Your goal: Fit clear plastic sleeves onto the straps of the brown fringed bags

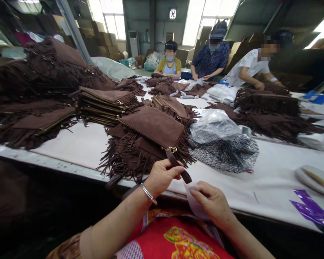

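A brown suede fringed bag [151, 127] lies on top of a small heap of the same bags at the near edge of the white table [259, 180]. Its brown wrist strap [178, 166] hangs from a gold clasp toward me. My left hand [162, 178], with a silver bangle on the wrist, pinches that strap between thumb and fingers. My right hand [212, 205] is closed on a small white slip of paper [193, 198] just below the strap's end.
Stacks of brown fringed bags [43, 90] cover the table's left and far side. A clear plastic bag [214, 124] lies on a speckled cloth [226, 153] right of the heap. Purple tape [313, 210] sits at the right. Three people work at the far end.
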`<state>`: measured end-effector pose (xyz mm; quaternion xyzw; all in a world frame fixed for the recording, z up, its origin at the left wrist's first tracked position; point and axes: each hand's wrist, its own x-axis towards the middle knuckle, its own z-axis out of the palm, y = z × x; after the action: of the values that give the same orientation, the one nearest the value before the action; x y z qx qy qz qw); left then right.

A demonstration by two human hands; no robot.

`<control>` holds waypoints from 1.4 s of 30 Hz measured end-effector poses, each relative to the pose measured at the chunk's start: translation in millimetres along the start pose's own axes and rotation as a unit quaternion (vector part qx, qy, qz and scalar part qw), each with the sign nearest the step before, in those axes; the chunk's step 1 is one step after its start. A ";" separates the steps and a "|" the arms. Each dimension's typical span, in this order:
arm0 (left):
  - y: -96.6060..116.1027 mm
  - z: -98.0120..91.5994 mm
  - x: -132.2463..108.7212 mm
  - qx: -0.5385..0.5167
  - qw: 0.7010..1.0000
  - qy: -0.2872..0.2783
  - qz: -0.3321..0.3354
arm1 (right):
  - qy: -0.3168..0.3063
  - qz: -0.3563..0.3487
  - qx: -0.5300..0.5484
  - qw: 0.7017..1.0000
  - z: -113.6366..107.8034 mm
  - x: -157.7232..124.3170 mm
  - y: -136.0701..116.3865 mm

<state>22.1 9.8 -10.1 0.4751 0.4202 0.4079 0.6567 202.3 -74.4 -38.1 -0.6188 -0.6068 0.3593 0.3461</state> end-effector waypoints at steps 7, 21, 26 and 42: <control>-2.0 -0.2 -6.9 0.020 1.000 -0.012 -0.009 | -0.024 0.017 0.030 0.999 0.5 -1.8 -5.2; -8.3 -2.8 -12.5 0.085 0.994 -0.058 0.031 | -0.003 0.057 0.074 0.996 1.5 -11.5 5.1; -8.7 2.5 -11.9 0.092 0.994 -0.029 0.052 | -0.020 0.090 0.072 0.993 0.7 -16.8 4.4; -15.2 10.9 -12.6 0.149 0.984 -0.016 0.094 | -0.032 0.112 0.076 0.990 -3.1 -18.6 6.1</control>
<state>30.4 -8.2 -20.6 0.6116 0.4192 0.3926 0.5442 207.9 -93.1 -41.3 -0.6429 -0.5156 0.4605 0.3298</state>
